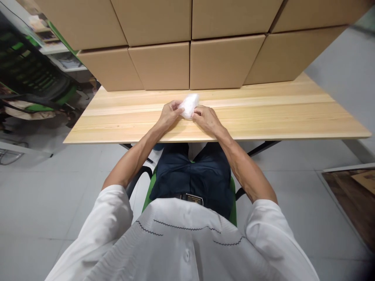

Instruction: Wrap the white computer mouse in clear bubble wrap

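A small white translucent bundle (190,105), which looks like something wrapped in soft plastic, is held between my two hands just above or on the wooden table. My left hand (170,113) pinches its left edge between thumb and fingers. From the right, my right hand (207,118) grips the bundle's lower right side, with the fingers curled. What lies inside the white wrapping cannot be made out.
Stacked cardboard boxes (159,64) form a wall along the back of the wooden table (278,117). The table's front edge runs just before my lap. A black and green chair (35,74) stands at the left, and a brown panel (351,199) lies at the right.
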Motion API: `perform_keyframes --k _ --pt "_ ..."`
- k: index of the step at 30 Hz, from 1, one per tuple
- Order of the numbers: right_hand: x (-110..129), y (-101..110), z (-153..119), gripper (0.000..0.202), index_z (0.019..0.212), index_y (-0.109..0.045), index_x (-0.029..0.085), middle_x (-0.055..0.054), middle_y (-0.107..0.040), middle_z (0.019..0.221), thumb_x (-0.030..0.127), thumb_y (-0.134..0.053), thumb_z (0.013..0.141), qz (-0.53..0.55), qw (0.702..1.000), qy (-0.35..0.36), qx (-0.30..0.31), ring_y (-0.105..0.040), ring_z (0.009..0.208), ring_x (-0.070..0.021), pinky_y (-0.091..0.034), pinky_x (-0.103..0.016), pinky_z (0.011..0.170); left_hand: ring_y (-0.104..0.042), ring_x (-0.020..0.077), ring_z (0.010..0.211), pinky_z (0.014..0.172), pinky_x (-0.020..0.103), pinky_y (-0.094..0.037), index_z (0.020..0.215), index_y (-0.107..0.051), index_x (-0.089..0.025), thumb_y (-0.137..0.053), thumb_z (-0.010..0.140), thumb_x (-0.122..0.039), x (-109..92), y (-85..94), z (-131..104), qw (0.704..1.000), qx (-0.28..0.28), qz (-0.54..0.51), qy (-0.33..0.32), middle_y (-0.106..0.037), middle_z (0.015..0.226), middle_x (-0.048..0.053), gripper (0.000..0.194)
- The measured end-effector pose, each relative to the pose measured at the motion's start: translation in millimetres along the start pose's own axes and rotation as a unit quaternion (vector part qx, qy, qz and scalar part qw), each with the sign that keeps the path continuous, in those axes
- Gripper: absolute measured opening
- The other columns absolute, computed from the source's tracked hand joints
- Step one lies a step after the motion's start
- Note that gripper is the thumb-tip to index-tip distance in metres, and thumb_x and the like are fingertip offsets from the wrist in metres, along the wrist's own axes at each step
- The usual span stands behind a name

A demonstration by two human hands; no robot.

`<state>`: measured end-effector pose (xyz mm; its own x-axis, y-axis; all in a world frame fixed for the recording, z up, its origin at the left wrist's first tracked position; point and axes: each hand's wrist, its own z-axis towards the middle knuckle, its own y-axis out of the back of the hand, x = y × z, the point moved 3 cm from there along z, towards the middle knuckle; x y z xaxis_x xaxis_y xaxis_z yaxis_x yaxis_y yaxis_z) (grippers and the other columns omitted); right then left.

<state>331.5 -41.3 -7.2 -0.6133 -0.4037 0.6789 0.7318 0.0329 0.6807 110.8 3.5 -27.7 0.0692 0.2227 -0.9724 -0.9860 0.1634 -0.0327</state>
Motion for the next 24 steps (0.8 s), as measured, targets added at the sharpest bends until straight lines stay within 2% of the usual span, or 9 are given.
perform_keyframes --k 5,8,10,15,18,21,24 --pt "-0.7 1.8 -2.1 0.032 0.074 -0.045 0.03 -0.005 -0.069 0.093 0.026 -0.06 0.101 0.049 0.998 0.028 -0.02 -0.059 0.09 -0.025 -0.042 -0.04 0.087 -0.081 0.0188 0.096 0.092 0.03 -0.062 0.104 -0.082 -0.022 -0.109 0.066 -0.031 10.1 5.2 -1.3 1.0 -0.01 0.018 0.009 -0.09 0.103 0.001 0.047" --pt "-3.1 4.0 -3.0 0.04 0.072 -0.047 0.029 -0.003 -0.063 0.086 0.04 -0.062 0.108 0.112 0.993 0.008 -0.038 -0.058 0.087 -0.0241 -0.042 -0.04 0.085 -0.083 0.0203 0.1 0.092 0.031 -0.063 0.108 -0.078 -0.025 -0.102 0.068 -0.026 10.6 7.3 -6.9 0.999 0.005 0.049 -0.008 -0.09 0.107 0.001 0.047" --pt "-5.9 3.6 -1.7 0.043 0.072 -0.052 0.029 -0.002 -0.063 0.083 0.048 -0.067 0.108 0.134 0.99 -0.019 -0.048 -0.059 0.086 -0.0239 -0.042 -0.04 0.084 -0.085 0.022 0.106 0.095 0.033 -0.065 0.112 -0.077 -0.026 -0.099 0.071 -0.025 8.4 7.6 -12.0 0.996 0.008 0.086 -0.026 -0.091 0.113 0.002 0.047" --pt "-10.0 -0.8 3.4 0.032 0.081 -0.067 0.028 -0.003 -0.076 0.09 0.051 -0.079 0.099 0.089 0.993 -0.055 -0.062 -0.066 0.09 -0.0268 -0.046 -0.04 0.086 -0.085 0.0267 0.122 0.101 0.037 -0.067 0.116 -0.076 -0.029 -0.099 0.08 -0.028 1.8 5.9 -22.2 0.983 -0.007 0.178 -0.05 -0.093 0.129 0.005 0.042" --pt "-10.0 -3.5 5.1 0.028 0.088 -0.07 0.028 -0.006 -0.083 0.099 0.052 -0.082 0.096 0.068 0.994 -0.055 -0.071 -0.072 0.096 -0.0302 -0.05 -0.042 0.091 -0.083 0.0281 0.126 0.103 0.038 -0.066 0.117 -0.077 -0.029 -0.098 0.083 -0.03 -1.0 4.3 -25.4 0.979 -0.009 0.196 -0.061 -0.092 0.131 0.006 0.04" --pt "-10.6 -6.6 7.9 0.025 0.086 -0.064 0.029 -0.006 -0.083 0.097 0.046 -0.08 0.095 0.044 0.995 -0.061 -0.065 -0.072 0.094 -0.0305 -0.052 -0.043 0.092 -0.081 0.0266 0.119 0.103 0.038 -0.064 0.115 -0.076 -0.028 -0.097 0.083 -0.028 -3.0 4.0 -25.9 0.975 -0.015 0.214 -0.065 -0.091 0.126 0.005 0.038" --pt "-11.2 -8.9 12.0 0.025 0.084 -0.058 0.031 -0.004 -0.08 0.092 0.041 -0.078 0.094 0.019 0.996 -0.06 -0.062 -0.069 0.091 -0.0292 -0.053 -0.043 0.091 -0.077 0.0223 0.103 0.096 0.036 -0.062 0.115 -0.074 -0.027 -0.094 0.079 -0.022 -3.1 4.4 -24.7 0.976 -0.024 0.213 -0.043 -0.089 0.123 0.003 0.041"
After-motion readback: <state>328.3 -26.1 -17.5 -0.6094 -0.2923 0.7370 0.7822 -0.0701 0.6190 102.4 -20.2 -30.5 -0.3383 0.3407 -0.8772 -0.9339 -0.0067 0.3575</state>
